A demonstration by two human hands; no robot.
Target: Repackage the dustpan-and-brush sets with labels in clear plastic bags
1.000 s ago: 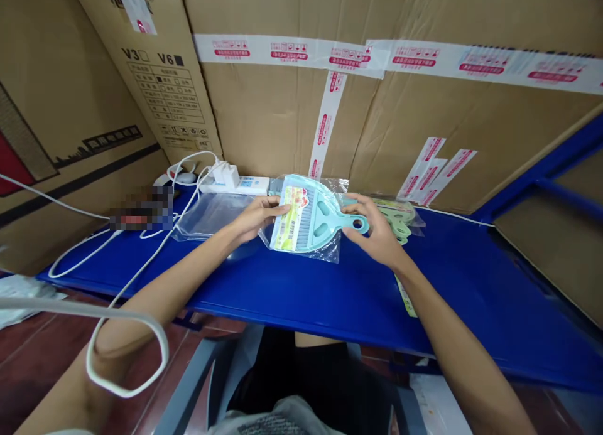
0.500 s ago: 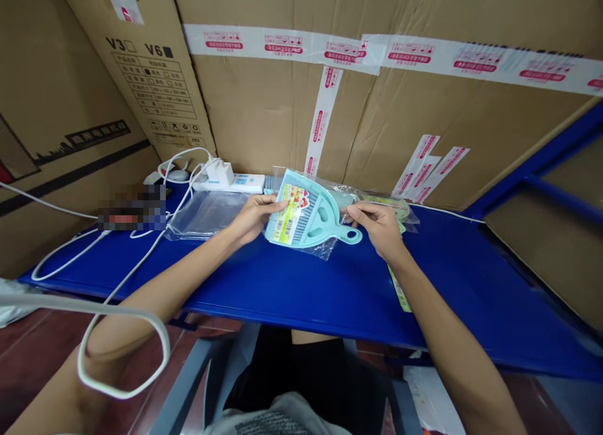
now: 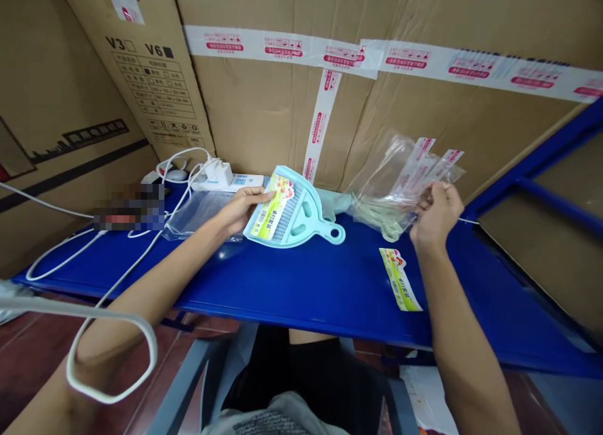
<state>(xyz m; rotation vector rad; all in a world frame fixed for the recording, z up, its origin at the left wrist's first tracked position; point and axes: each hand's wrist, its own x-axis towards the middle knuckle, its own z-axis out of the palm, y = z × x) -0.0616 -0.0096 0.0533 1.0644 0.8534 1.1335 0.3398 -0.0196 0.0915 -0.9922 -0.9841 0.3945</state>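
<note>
A light blue dustpan (image 3: 308, 216) with a small brush set in it is held by my left hand (image 3: 245, 208), thumb on the printed paper card (image 3: 273, 210) across its face. The dustpan is tilted toward me above the blue table, its handle pointing right. On the right, my right hand (image 3: 436, 214) is closed on a clear plastic bag (image 3: 384, 168) raised off the table. Below the bag lies a pale green item (image 3: 389, 225), partly hidden by the film. A second printed card (image 3: 400, 281) rests on the table beside my right wrist.
Flat clear plastic bags (image 3: 202, 215) lie left of the dustpan. Behind them are a white power strip (image 3: 245, 182) and looping white cables (image 3: 153, 247). Tall cardboard (image 3: 264, 115) stands along the back of the blue table (image 3: 301, 290). A blue metal frame (image 3: 556, 203) is at right.
The clear bag has come off the dustpan, and my right hand has moved right with it. My left hand and the dustpan have shifted slightly left. The loose card is now fully visible.
</note>
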